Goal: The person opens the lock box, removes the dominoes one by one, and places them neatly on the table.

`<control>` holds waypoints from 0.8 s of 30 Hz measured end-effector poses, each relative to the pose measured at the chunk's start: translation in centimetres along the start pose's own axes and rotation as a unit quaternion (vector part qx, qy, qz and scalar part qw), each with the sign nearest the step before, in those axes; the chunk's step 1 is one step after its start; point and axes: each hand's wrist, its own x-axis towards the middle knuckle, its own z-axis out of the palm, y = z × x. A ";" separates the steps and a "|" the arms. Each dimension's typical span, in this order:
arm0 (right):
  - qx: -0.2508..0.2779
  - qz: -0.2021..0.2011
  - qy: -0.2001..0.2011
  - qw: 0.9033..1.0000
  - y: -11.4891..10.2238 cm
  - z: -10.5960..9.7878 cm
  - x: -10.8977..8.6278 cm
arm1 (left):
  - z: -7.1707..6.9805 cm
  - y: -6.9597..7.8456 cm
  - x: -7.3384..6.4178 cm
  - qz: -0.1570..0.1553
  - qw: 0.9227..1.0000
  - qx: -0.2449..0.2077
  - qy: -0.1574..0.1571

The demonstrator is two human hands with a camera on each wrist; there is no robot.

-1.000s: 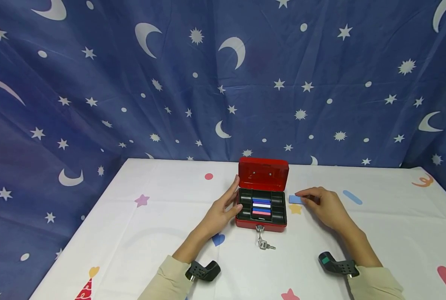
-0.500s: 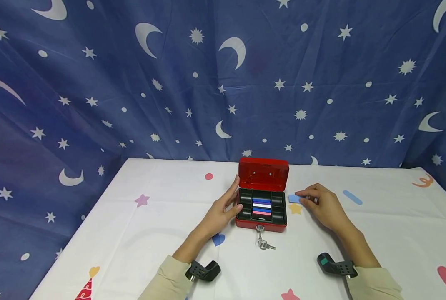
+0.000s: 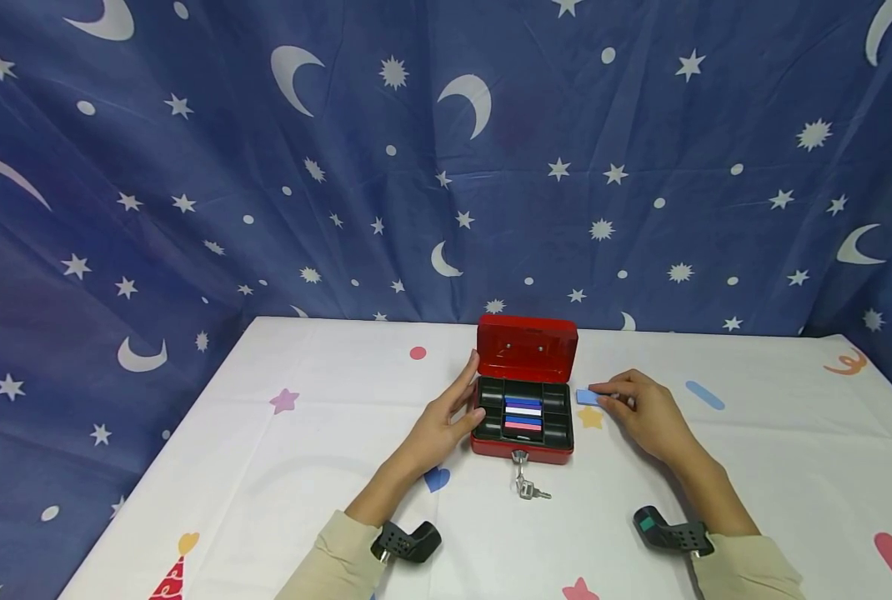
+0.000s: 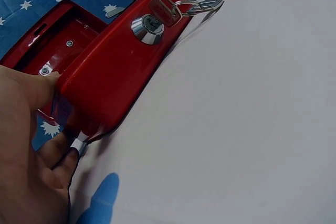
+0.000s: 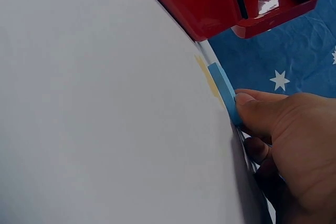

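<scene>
The red box [image 3: 546, 455] stands with its lid [image 3: 527, 350] raised, blue, white and pink strips [image 3: 523, 411] lying mid-tray, keys [image 3: 530, 490] hanging from its front lock. The left hand [image 3: 438, 427] touches its left side; the right hand [image 3: 644, 412] pinches a flat light-blue block [image 3: 588, 397] just beyond its right side.

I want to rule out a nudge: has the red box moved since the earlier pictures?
No: in the head view, the red box keeps its place against the printed blue heart, with no visible shift.

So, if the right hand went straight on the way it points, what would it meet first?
Beyond the blue block it pinches, the right hand would likely meet the red box, though depth is unclear.
</scene>
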 end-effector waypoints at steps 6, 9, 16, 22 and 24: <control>-0.002 0.001 0.001 1.000 0.0 0.0 0.0 | 0.0 0.0 0.0 -0.001 1.000 -0.001 0.000; -0.002 0.000 0.003 1.000 0.0 0.1 -0.1 | 0.0 0.0 0.0 -0.002 1.000 -0.001 0.000; 0.000 0.010 0.003 1.000 -0.1 0.2 -0.1 | 0.0 0.0 0.0 -0.003 1.000 -0.003 -0.001; -0.002 0.011 0.002 1.000 -0.3 0.3 0.0 | 0.0 0.0 0.0 -0.001 1.000 -0.004 -0.002; -0.002 0.007 0.003 1.000 -0.3 0.3 0.0 | 0.0 0.1 0.0 -0.001 1.000 -0.002 -0.001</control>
